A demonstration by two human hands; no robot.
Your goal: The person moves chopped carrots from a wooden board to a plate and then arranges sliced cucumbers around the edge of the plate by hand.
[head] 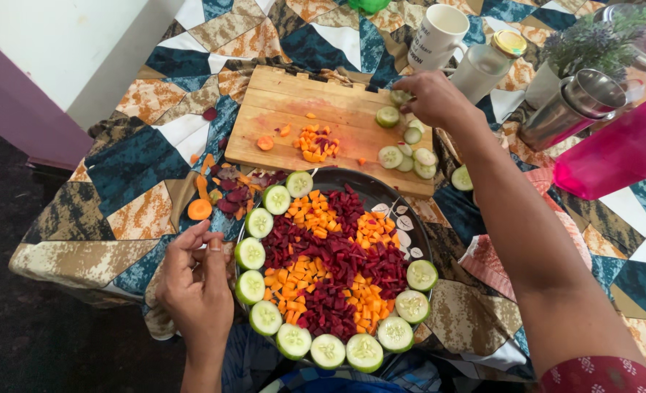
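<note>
We are ringing the dark plate [381,191] with cucumber slices [250,253]. Our right hand [431,98] pinches one slice [400,96] over the cutting board [294,109]; our left hand [196,280], loosely curled and empty, steadies the rim. Next, the open gap needs careful placement.

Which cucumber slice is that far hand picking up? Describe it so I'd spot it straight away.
Start at the wooden cutting board above the dark round plate of chopped vegetables. At the board's far right corner, the right hand pinches one cucumber slice in its fingertips. Unlike the loose slices lying flat below it on the board, this one is gripped at the top corner.
</note>
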